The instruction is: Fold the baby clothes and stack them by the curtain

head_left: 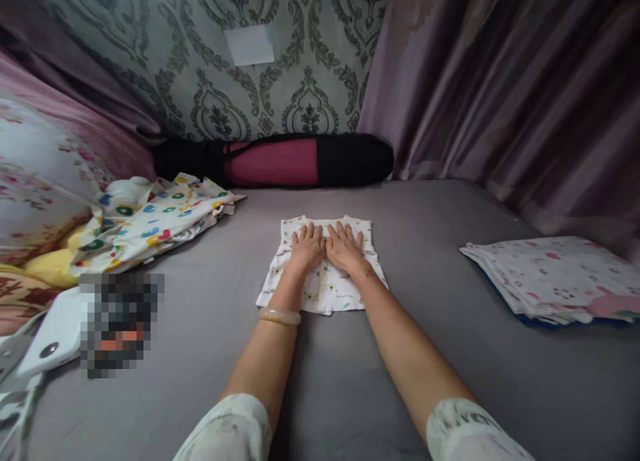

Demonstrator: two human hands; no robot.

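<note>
A small white garment with a fine coloured print (335, 293) lies spread on the grey sheet (215, 328) in the middle of the view. Both hands rest flat on its upper part, side by side and nearly touching at the thumbs. My left hand (307, 248) has its fingers spread, pointing away from me. Likewise my right hand (345, 248) lies palm down with fingers apart. Neither hand grips the cloth. A pale bangle (280, 316) circles my left wrist.
Folded printed cloths (555, 274) lie at the right. At the left are a colourful patterned cloth (160, 214), a white device (60, 331) with a cable, and a blurred patch. A black and red long bag (273, 161) lies along the wall.
</note>
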